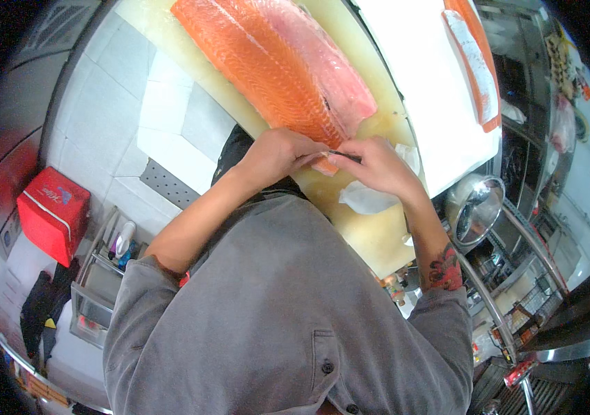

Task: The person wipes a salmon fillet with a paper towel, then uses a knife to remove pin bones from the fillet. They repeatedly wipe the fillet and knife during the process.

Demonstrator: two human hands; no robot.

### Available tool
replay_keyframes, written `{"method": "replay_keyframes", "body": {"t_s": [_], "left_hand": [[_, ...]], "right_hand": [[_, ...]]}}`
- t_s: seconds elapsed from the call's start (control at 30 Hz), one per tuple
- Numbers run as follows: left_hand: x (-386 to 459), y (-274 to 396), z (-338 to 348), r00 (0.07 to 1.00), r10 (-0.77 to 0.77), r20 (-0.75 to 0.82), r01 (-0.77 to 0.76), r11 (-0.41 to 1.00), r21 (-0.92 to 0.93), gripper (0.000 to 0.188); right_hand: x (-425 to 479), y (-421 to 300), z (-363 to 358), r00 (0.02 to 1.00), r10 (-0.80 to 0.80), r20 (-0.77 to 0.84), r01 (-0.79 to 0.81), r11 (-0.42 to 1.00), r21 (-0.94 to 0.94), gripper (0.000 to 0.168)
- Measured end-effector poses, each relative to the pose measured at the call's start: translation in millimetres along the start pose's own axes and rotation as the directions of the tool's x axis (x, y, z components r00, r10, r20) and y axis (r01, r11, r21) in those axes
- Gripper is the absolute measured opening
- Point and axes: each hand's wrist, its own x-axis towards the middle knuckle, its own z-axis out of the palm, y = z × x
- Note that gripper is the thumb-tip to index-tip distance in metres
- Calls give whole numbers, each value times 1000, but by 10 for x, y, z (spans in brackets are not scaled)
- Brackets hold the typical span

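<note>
A large orange salmon fillet (263,62) with a pale pink belly side lies on a yellowed cutting board (372,233). At its near, narrow end my two hands meet. My left hand (279,153) pinches the end of the fillet between thumb and fingers. My right hand (378,163) grips a small dark-handled tool (345,155) whose kind I cannot tell; its tip is at my left fingertips. Beside and below my right hand lies a crumpled white paper or cloth (367,198).
Right of the board stands a white surface (429,93) bearing another salmon piece (473,62). A metal bowl (477,210) sits near my right forearm. A red insulated bag (54,215) and a rack (92,290) stand at the left, by the tiled floor (113,104).
</note>
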Motion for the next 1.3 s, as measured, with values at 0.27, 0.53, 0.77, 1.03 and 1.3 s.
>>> {"method": "replay_keyframes", "body": {"t_s": [0.27, 0.53, 0.77, 1.03, 1.3], "left_hand": [[-232, -188, -154, 992, 12, -126, 12, 982, 190, 17], [-174, -171, -236, 967, 225, -121, -202, 963, 178, 18], [-25, -285, 103, 949, 310, -64, -269, 897, 352, 22], [2, -324, 70, 961, 275, -16, -255, 912, 322, 26], [-4, -347, 59, 966, 257, -7, -243, 921, 304, 29]], "right_hand": [[391, 53, 11, 996, 77, -34, -82, 985, -154, 32], [546, 84, 47, 998, 48, 44, -34, 959, -282, 35], [428, 172, 69, 998, 57, 2, -55, 965, -256, 33], [369, 221, 75, 998, 68, -16, -70, 980, -185, 31], [376, 229, 40, 998, 67, 14, -64, 980, -190, 31]]}}
